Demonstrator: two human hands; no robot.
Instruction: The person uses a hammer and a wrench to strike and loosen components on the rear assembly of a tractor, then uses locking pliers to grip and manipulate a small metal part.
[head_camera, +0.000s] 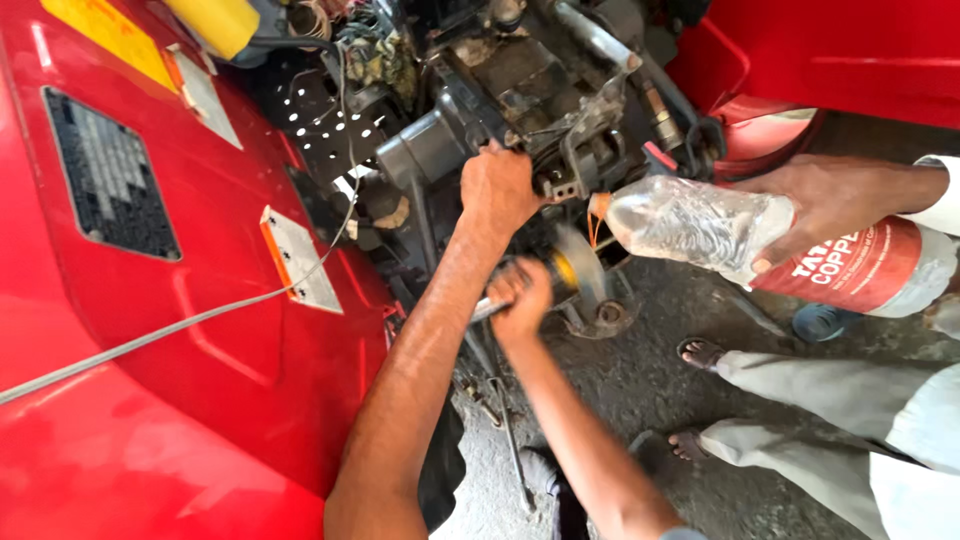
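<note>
My left hand reaches up into the exposed engine of a red vehicle and grips a dark metal part beside a grey cylinder. Below it, my right hand is closed on a slim metal tool, close to a round disc with a yellow centre. Another person's hand comes in from the right. It holds a clear plastic bottle with a red label, tilted with its neck toward the engine just right of my hands.
The red body panel fills the left side, with a thin grey cable running across it. The other person's sandalled feet stand on the grey concrete floor at the right. A long metal tool lies on the floor between my arms.
</note>
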